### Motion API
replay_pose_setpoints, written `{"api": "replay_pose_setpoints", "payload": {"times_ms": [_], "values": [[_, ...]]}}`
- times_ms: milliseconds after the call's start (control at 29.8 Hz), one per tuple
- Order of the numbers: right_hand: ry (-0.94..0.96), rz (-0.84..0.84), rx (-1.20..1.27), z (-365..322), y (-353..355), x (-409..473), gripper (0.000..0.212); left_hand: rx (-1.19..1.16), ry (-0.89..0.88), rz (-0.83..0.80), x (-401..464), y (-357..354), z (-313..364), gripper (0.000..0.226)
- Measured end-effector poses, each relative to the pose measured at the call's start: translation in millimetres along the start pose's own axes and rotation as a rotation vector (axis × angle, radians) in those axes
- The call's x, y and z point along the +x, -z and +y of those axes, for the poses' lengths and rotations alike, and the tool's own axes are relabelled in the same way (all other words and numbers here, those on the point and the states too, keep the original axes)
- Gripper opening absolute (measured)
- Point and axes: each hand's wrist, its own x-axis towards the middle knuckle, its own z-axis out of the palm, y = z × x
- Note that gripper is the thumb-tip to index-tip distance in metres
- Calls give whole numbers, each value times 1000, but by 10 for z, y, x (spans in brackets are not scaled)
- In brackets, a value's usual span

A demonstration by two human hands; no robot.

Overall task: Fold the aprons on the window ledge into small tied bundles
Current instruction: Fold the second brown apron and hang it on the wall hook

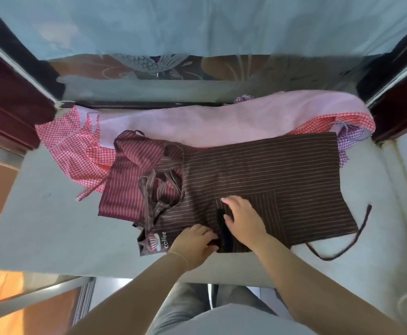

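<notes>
1. Nearest the person, at the front edge of the window ledge (40, 213), both hands rest on the dark brown striped apron (258, 170).
2. The left hand (195, 245) lies on the near edge of the cloth, beside the small "coffee" logo (159, 241). Its fingers look a little bent, but whether they pinch the cloth cannot be told.
3. The right hand (243, 218) lies flat on the cloth with its fingers spread, pressing it down. The two hands are close together, almost touching.
4. The brown apron lies spread out in the middle of the ledge. Its long side runs left to right. The top part with the logo points left, and the bottom hem points right.
5. One tie string (357, 228) trails loose off the right side. More straps (161, 189) lie tangled on the left.
6. Under its left part lies a red striped apron (125, 187), still spread out.
7. Farther back lie a red checked apron (77, 153) and a big pink cloth (209, 122), both in a loose heap by the window glass (197, 27).
8. No tied bundle can be seen yet. The brown apron looks only just begun, so nearly all the folding and tying seems left to do.
</notes>
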Motion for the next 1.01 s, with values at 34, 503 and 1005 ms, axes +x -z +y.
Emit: {"api": "replay_pose_setpoints", "payload": {"times_ms": [34, 503, 1005], "values": [[6, -133, -18, -89, -98, 52, 55, -53, 30, 152, -20, 2, -49, 40], [-301, -472, -196, -453, -336, 374, 81, -1194, 668, -130, -319, 512, -959, 44], [-397, -508, -372, -628, -289, 587, 66, -709, 1114, 555, -1333, 1138, -2207, 30]]}}
